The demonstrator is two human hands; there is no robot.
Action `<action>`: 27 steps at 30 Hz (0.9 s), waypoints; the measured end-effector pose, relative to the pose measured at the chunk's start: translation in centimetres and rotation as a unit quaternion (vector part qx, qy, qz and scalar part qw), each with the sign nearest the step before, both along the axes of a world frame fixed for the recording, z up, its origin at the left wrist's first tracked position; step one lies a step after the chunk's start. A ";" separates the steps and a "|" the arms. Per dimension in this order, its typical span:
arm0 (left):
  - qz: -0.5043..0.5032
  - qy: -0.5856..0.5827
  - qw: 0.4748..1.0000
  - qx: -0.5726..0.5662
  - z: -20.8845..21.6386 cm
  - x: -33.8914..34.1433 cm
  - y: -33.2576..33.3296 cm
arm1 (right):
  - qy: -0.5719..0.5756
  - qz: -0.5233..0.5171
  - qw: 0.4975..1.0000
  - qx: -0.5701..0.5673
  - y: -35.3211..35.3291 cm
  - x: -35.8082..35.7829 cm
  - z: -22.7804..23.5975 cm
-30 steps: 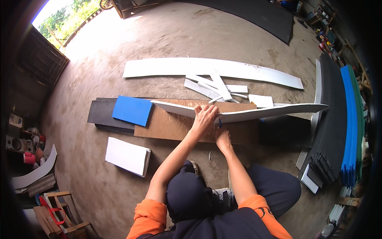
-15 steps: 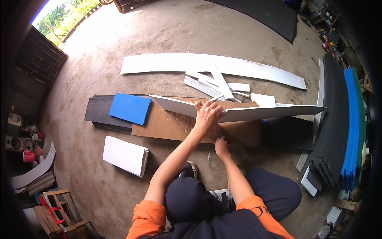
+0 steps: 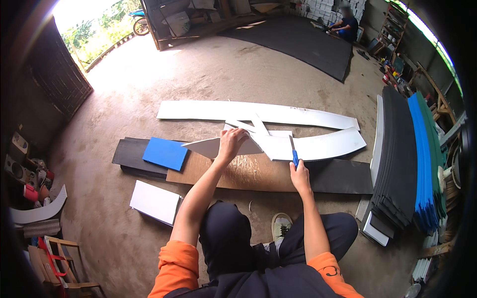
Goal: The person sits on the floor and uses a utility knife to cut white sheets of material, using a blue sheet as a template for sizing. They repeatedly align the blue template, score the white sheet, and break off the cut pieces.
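Note:
My left hand [image 3: 231,144] grips the upper edge of a short white foam sheet piece [image 3: 206,148], which stands tilted over a brown board [image 3: 233,174]. A blue-handled utility knife [image 3: 295,158] is in my closed right hand [image 3: 300,177], its blade pointing away from me. Just beyond the knife lies a longer white foam strip [image 3: 320,145], apart from the piece in my left hand. At the left, a blue rectangular sheet [image 3: 165,153] overlaps the board and dark foam sheets [image 3: 128,153]. A white stack of sheets [image 3: 156,201] sits on the floor nearer me.
Farther off lies a long white strip [image 3: 248,110], with narrow offcuts [image 3: 259,124] nearby. Stacks of black [image 3: 397,164] and blue [image 3: 422,164] sheets stand at the right. A large dark mat [image 3: 303,42] covers the floor far back, where another person [image 3: 348,26] sits.
The white sheet has come apart into two. My left hand has moved left with the short piece; my right hand has moved right and lifted the knife. The view has tilted up.

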State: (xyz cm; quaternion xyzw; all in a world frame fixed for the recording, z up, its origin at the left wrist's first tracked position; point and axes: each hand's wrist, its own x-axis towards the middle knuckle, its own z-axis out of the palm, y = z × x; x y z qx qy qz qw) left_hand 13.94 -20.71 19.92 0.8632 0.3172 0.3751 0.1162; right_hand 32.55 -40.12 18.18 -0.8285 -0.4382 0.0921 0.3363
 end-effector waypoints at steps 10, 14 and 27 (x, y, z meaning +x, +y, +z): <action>-0.008 -0.266 0.937 -0.227 10.7 -6.9 -3.5 | -0.124 0.207 0.958 0.154 7.2 -4.0 13.2; -0.058 -0.308 0.913 -0.259 11.6 -8.4 -4.8 | -0.157 0.231 0.942 0.187 8.4 -5.1 13.8; 0.294 -0.180 0.844 -0.410 -8.1 -20.7 -1.1 | 0.411 0.021 0.907 0.084 12.9 -5.2 -1.8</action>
